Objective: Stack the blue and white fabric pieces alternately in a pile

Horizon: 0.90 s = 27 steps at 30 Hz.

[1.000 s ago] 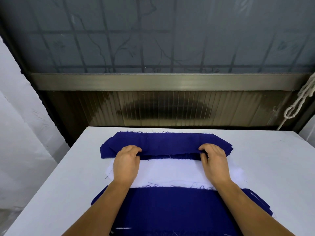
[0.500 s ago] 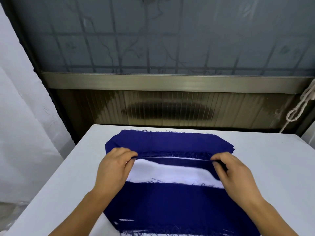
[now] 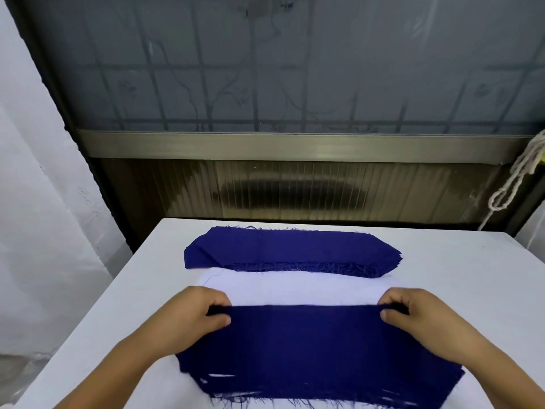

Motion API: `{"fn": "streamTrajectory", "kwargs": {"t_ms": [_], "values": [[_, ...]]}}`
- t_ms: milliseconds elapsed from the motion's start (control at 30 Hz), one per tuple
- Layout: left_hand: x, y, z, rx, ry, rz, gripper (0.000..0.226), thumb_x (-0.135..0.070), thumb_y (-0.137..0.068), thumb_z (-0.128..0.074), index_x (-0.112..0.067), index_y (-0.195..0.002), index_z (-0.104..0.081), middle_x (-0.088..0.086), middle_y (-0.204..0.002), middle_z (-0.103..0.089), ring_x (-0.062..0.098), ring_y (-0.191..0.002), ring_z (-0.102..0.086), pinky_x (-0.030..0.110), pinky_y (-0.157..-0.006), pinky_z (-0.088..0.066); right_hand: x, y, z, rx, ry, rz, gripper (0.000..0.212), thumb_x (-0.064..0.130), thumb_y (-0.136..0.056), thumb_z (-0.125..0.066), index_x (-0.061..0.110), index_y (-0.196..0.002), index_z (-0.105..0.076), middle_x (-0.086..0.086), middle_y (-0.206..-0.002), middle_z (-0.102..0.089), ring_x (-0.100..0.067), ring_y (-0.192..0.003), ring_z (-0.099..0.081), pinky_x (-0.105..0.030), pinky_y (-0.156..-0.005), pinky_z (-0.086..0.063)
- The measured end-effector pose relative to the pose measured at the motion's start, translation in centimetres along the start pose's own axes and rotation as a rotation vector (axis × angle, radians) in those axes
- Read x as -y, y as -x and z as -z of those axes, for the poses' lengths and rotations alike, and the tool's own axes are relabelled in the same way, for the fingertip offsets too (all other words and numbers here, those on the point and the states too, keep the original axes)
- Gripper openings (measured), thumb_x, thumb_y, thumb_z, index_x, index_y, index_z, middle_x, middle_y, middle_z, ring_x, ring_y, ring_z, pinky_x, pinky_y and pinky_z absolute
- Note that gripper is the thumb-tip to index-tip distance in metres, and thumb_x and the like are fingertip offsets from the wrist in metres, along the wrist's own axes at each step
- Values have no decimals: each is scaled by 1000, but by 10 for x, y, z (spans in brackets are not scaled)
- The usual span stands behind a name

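A blue fabric piece (image 3: 306, 349) is stretched flat over the near pile, its top edge pinched at both corners. My left hand (image 3: 194, 317) pinches the left corner and my right hand (image 3: 413, 317) pinches the right corner. Beyond that edge a strip of white fabric (image 3: 295, 286) shows. Farther back lies a stack of blue fabric pieces (image 3: 289, 250) with frayed edges, untouched by either hand. White edges peek out under the near blue piece at the bottom.
Everything lies on a white table (image 3: 472, 276), its far edge near a metal-framed window wall (image 3: 295, 149). A knotted white rope (image 3: 513, 184) hangs at the right. White sheeting (image 3: 44, 202) covers the left side.
Both hands have pulled one blue piece from the far stack toward me and brought it over the near pile, covering most of the white fabric there.
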<state>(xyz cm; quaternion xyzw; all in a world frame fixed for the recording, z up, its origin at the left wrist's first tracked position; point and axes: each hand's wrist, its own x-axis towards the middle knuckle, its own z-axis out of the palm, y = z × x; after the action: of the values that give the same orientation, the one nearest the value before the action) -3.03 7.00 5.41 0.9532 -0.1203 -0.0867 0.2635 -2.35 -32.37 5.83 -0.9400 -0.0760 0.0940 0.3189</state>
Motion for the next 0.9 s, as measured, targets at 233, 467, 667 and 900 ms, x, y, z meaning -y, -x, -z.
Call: {"fn": "streamTrajectory", "kwargs": {"t_ms": [233, 467, 667, 900], "values": [[-15, 13, 10, -659, -161, -350, 10, -33, -95, -58, -30, -92, -67, -23, -92, -62, 1, -86, -59, 12, -77, -43, 5, 22, 3, -687, 192, 391, 19, 21, -94, -49, 28, -95, -66, 26, -95, -63, 2, -91, -56, -14, -79, -44], [29, 36, -68, -472, -298, -489, 56, -46, -102, -31, -19, -84, -77, -8, -106, -70, 4, -98, -58, 19, -86, -47, -43, 44, -70, -644, 391, 621, 57, 30, -104, -31, 11, -73, -75, 3, -95, -73, -10, -104, -57, -30, -95, -41], [39, 41, -79, -381, -251, -207, 71, -21, -47, -95, -14, -113, -72, -5, -128, -62, 5, -117, -50, 12, -105, -26, -57, 52, -75, -547, 302, 452, 5, 18, -80, -74, 16, -85, -74, 10, -108, -68, -4, -105, -55, -16, -95, -37], [33, 38, -78, -282, -290, -151, 87, -19, -34, -100, -16, -116, -71, -5, -128, -62, 6, -118, -47, 6, -107, -14, -61, 56, -72, -465, 288, 382, 23, 7, -60, -72, 21, -77, -72, 13, -99, -70, 2, -96, -54, -8, -88, -37]]}}
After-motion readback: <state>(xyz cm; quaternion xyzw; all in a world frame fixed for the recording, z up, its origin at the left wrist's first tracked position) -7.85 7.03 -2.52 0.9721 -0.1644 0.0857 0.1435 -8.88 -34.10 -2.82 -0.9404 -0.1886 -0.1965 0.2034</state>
